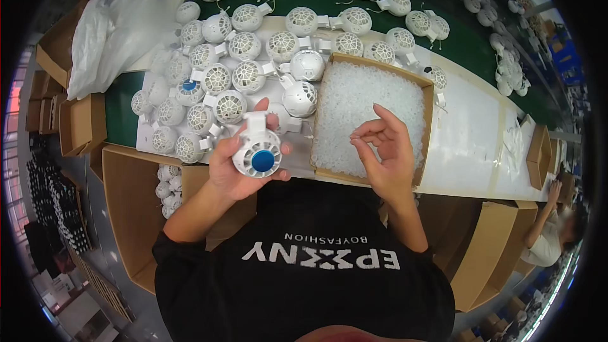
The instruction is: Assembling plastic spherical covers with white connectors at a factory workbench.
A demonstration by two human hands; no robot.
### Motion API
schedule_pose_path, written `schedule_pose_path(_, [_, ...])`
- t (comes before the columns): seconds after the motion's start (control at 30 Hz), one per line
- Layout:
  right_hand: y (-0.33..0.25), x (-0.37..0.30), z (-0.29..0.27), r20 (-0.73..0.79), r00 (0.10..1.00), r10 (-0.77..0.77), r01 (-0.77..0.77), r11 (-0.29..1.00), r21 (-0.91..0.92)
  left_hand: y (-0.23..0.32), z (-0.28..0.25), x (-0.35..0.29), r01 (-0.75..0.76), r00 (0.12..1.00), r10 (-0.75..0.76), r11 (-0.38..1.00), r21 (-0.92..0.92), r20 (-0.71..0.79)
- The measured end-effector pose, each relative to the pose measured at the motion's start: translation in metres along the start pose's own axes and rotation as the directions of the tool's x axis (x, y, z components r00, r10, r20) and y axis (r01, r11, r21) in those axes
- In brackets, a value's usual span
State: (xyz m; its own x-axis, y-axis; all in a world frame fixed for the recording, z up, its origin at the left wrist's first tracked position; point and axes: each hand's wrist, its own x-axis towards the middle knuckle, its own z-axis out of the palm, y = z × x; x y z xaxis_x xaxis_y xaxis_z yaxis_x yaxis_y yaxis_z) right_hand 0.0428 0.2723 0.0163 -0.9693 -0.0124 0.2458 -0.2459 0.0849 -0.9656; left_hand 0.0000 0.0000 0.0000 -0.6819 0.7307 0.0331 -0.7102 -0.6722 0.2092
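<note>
Hands: two, left (233,176) and right (387,164), one forearm each, coming in from the lower edge.
Held unit: one, a round white fan unit (246,153) with a blue disc (263,161) at its centre.
Blue discs: two seen; the other is on a unit (189,92) in the left part of the cluster.
Loose units on surface: more than twenty white vented units around the pale surface (465,158); overlap spoils an exact count.
Pellet box: one shallow cardboard box (429,114), filled with clear pellets (354,88), too many to count.
Carton lower left: one open carton (130,209), at least four white units (166,189) inside, partly hidden.
Unit vs left fingers: sits in the palm, thumb along its left side, fingertips showing at its right edge; neck points away from the body, disc faces up.
Left fingers: wrapped around the unit, firm contact both sides.
Right fingers: bent, thumb close to the fingertips, above the pellets; can't tell if a pellet is pinched.
Left pose: palm up, in front of the chest, left of the pellet box.
Right pose: forearm angled up and left, hand over the box's right half, palm facing left.
</note>
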Motion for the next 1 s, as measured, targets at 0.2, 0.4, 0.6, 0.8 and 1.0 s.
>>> schedule_pose_path(0.2, [-0.004, 0.003, 0.004, 0.008, 1.000, 0.012, -0.012, 0.999, 0.030, -0.006, 0.017, 0.019, -0.071, 0.987, 0.062, 0.996, 0.058, 0.146])
schedule_pose_path(0.4, [-0.021, 0.015, 0.020, 0.070, 0.997, -0.042, 0.034, 0.993, 0.115, 0.007, 0.009, 0.018, 0.190, 0.955, -0.171, 0.980, -0.061, 0.241])
schedule_pose_path(0.6, [-0.024, 0.013, 0.038, 0.141, 0.989, 0.047, -0.095, 0.928, 0.360, 0.006, 0.017, 0.014, 0.229, 0.950, -0.152, 0.933, -0.278, 0.273])
schedule_pose_path(0.8, [-0.027, 0.010, 0.063, 0.160, 0.975, 0.152, -0.214, 0.829, 0.516, 0.007, 0.025, 0.007, 0.337, 0.897, -0.217, 0.900, -0.276, 0.386])
schedule_pose_path(1.0, [-0.029, 0.013, 0.068, 0.215, 0.966, 0.142, -0.248, 0.743, 0.621, 0.003, 0.021, 0.005, 0.311, 0.923, -0.224, 0.913, -0.264, 0.313])
